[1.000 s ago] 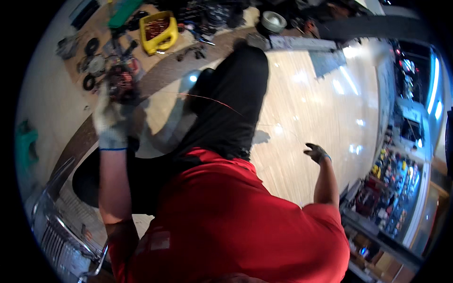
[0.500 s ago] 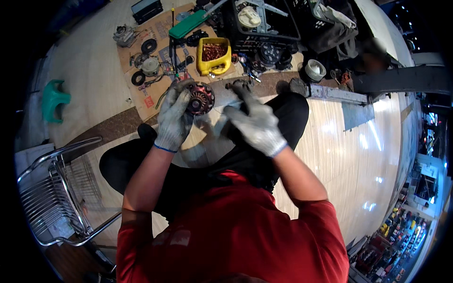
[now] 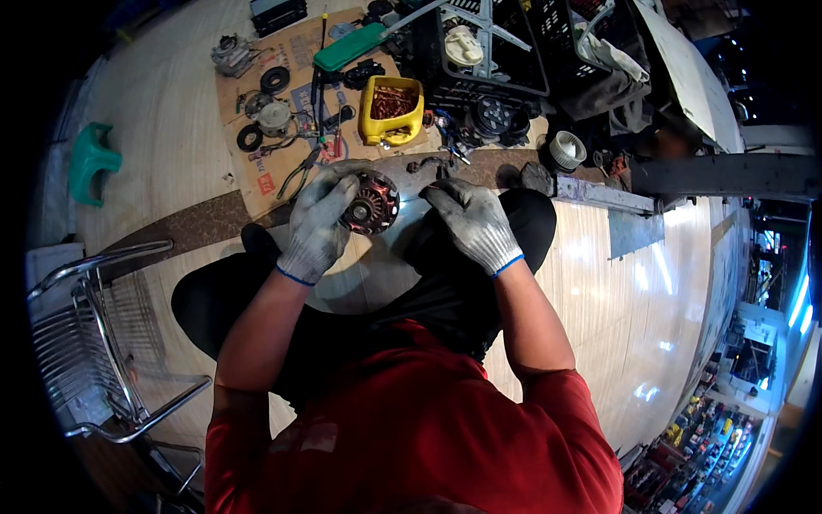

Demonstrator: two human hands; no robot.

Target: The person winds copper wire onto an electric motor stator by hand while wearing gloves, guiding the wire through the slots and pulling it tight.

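My gloved left hand (image 3: 315, 218) is closed around the edge of a round motor core with copper windings (image 3: 373, 204), whose toothed face is turned up. My right hand (image 3: 471, 218), gloved too, hovers just right of that core. Its fingers are bent and pressed together; whether anything is between them I cannot make out. Small dark parts (image 3: 431, 164) lie on the brown floor strip beyond it. Pliers with dark handles (image 3: 300, 174) rest past my left hand, by the cardboard's edge.
A cut yellow jug (image 3: 392, 110) full of copper scraps stands ahead. Black rings, a green-handled tool (image 3: 351, 48) and motor parts lie on cardboard (image 3: 291, 60). Black crates (image 3: 479, 81) are at the far side, a green stool (image 3: 92, 163) at left, a metal chair (image 3: 120, 343) at near left.
My right hand has drawn back nearer from the small dark parts, and its fingers have closed together. The left hand still grips the motor core, shifted slightly right and nearer.
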